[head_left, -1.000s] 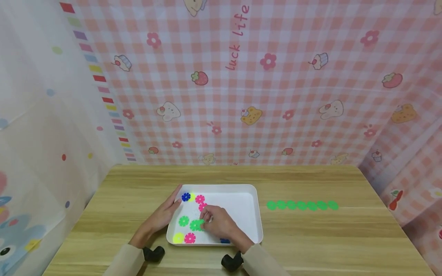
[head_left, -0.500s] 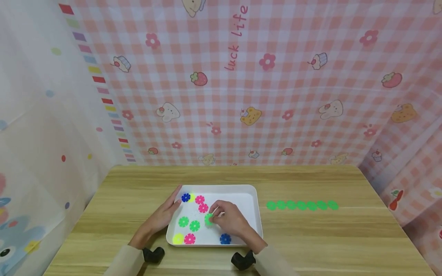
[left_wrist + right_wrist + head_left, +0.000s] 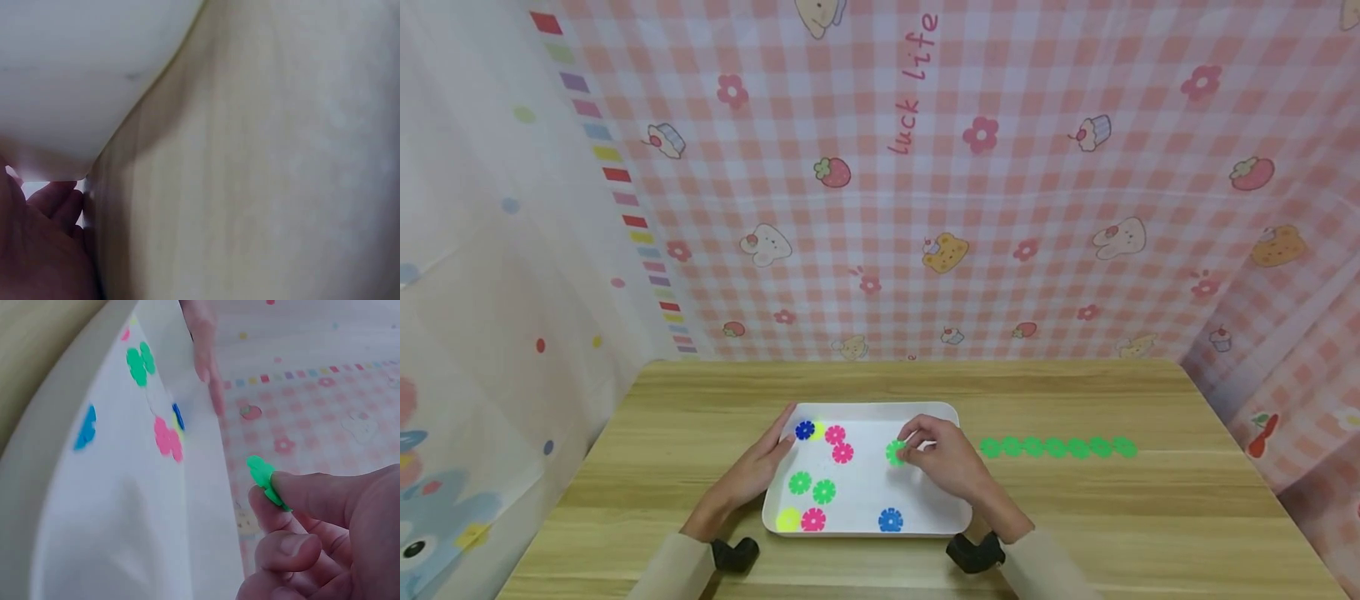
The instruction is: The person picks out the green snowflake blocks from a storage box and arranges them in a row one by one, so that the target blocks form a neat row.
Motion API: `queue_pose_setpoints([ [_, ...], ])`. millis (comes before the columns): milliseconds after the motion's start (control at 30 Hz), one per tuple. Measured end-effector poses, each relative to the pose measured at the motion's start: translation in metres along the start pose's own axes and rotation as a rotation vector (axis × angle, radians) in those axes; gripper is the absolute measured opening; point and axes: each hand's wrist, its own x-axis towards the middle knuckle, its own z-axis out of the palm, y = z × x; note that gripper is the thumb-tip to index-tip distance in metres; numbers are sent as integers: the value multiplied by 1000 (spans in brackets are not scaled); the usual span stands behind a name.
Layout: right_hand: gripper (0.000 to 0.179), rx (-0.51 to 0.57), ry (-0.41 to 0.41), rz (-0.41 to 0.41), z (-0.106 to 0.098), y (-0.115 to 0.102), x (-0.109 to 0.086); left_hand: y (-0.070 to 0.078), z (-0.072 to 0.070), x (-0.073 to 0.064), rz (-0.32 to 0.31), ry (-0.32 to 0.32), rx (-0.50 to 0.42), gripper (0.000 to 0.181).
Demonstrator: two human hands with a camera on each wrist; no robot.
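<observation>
My right hand (image 3: 946, 454) pinches a green snowflake building disc (image 3: 265, 478) between thumb and index finger, over the right half of a white tray (image 3: 917, 527). At the tray's left side, my left hand (image 3: 758, 467) holds the rim, thumb over the edge and fingers along the outside. Two green discs (image 3: 823, 492) lie in the tray's left half. Two pink discs (image 3: 842, 452) lie behind them, near a dark blue disc (image 3: 805, 430) that overlaps a yellow one. At the front are a yellow disc (image 3: 787, 520), a pink disc (image 3: 813, 520) and a blue disc (image 3: 891, 520).
A straight row of several green discs (image 3: 1056, 447) lies on the wooden table (image 3: 1112, 517) to the right of the tray. Behind the table hangs a pink checked curtain (image 3: 880, 208). Each wrist carries a black camera mount (image 3: 976, 552).
My right hand has lifted a green disc from beside the other green ones and carried it right and back across the tray. The left hand stays on the rim.
</observation>
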Motion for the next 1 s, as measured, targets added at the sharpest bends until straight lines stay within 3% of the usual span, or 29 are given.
queue_pose_setpoints([
  [300,12,62,78,63,-36,10,-10,1,0,-1,11,-1,1,56],
  [533,16,116,107,62,-67,28,-21,3,0,-1,10,2,-11,56],
  [1000,30,37,233,148,-139,72,-55,3,-1,-1,20,-1,-3,57],
])
